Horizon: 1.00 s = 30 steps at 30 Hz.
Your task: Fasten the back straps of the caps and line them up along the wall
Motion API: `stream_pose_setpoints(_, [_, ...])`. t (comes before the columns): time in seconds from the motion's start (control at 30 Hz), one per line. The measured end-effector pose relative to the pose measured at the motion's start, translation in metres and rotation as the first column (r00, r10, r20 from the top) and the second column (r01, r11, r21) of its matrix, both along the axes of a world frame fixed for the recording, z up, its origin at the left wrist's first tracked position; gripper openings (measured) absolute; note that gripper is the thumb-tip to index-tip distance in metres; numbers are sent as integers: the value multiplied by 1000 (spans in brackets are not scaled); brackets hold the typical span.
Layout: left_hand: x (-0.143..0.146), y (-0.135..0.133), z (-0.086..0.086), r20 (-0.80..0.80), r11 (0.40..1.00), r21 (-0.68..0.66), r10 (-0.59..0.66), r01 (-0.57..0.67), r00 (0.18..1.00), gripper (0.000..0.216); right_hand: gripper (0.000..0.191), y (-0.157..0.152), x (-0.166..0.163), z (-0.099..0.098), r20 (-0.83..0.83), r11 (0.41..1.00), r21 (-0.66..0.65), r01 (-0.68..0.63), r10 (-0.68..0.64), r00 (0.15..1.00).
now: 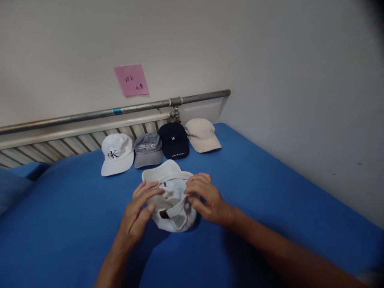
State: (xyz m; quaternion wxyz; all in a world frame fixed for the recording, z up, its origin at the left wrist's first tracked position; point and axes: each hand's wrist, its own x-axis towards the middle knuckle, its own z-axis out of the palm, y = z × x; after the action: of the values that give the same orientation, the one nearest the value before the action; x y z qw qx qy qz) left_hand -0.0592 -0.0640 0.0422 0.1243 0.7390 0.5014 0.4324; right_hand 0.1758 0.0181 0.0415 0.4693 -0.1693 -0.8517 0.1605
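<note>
A: Where's the cap vs. the hands?

B: White cap [171, 196] lies on the blue bed cover [270, 192], centre of view, right btwn both hands. Brim points away from the person toward the wall, back strap nearest them, so its long axis runs front-to-back.

A: Which hand is closer?

B: Both touch it. Left hand [139, 212] on the left side, fingers curled over the crown, thumb near the strap. Right hand [207, 198] on the right side, fingers bent, pinching the fabric edge. Both closed lightly on the cap; forearms come in from the lower edge, wrists angled inward.

A: Anything else?

B: Behind it, a row by the wall: white logo cap [117, 154], grey cap [148, 150], navy cap [174, 140], beige cap [202, 135]. Pink note [131, 80] on the wall.
</note>
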Motion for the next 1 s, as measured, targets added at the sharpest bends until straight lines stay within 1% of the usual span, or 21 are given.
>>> stream_pose_setpoints(0.07, [6, -4, 6, -75, 993, -60, -109, 105, 991, 29, 12, 4, 1, -1, -14, 999, -20, 49, -49, 999])
stream_pose_setpoints(0.1, [7, -5, 7, -97, 986, -96, -146, 137, 985, 27, 12, 7, 1, -2, -15, 997, -24, 76, -76, 997])
stream_pose_setpoints(0.17, [10, -4, 5, -85, 974, -170, -169, 152, 982, 23, 13, 11, 1, -4, 16, 991, -37, 131, -130, 991])
stream_pose_setpoints(0.2, [11, -3, 4, -57, 968, -205, -160, 145, 985, 21, 13, 12, 1, -5, 43, 986, -44, 162, -160, 986])
stream_pose_setpoints(0.27, [15, -2, 0, 2, 957, -272, -103, 100, 995, 23, 15, 12, 2, -6, 88, 972, -32, 235, -231, 969])
stream_pose_setpoints(0.33, [19, -2, -4, 31, 945, -326, -27, 36, 999, 24, 21, 6, 3, -2, 70, 958, 44, 282, -285, 956])
stream_pose_setpoints(0.37, [21, -2, -5, 34, 940, -342, 4, 8, 999, 25, 25, 1, 4, 0, 37, 958, 98, 269, -274, 961])
stream_pose_setpoints(0.4, [24, -2, -6, 34, 938, -346, 27, -14, 999, 25, 29, -5, 4, 4, 7, 963, 148, 224, -228, 974])
stream_pose_setpoints(0.43, [26, -2, -6, 33, 941, -338, 43, -29, 999, 26, 31, -11, 4, 7, -7, 972, 183, 148, -149, 989])
stream_pose_setpoints(0.5, [30, -2, -6, 28, 950, -307, 67, -55, 997, 26, 31, -21, 1, 10, 20, 980, 197, -26, 23, 1000])
stream_pose_setpoints(0.53, [32, -3, -5, 21, 955, -291, 76, -66, 997, 26, 29, -25, -1, 11, 47, 980, 180, -84, 77, 996])
stream_pose_setpoints(0.57, [34, -3, -5, 13, 958, -275, 81, -74, 997, 26, 26, -27, -4, 10, 68, 982, 155, -105, 96, 993])
stream_pose_setpoints(0.67, [38, -4, -4, -15, 966, -247, 70, -71, 997, 26, 18, -26, -12, 3, 76, 997, 59, -41, 37, 996])
stream_pose_setpoints(0.77, [42, -5, -5, -51, 975, -222, 11, -22, 999, 29, 13, -20, -15, -4, 71, 1000, -19, 4, -3, 997])
stream_pose_setpoints(0.87, [45, -6, -7, -101, 979, -205, -33, 12, 994, 32, 11, -17, -15, -7, 113, 999, -33, 15, -11, 993])
stream_pose_setpoints(1.0, [47, -7, -12, -153, 979, -205, -53, 20, 987, 32, 11, -18, -15, -10, 204, 999, 0, 47, -46, 978])
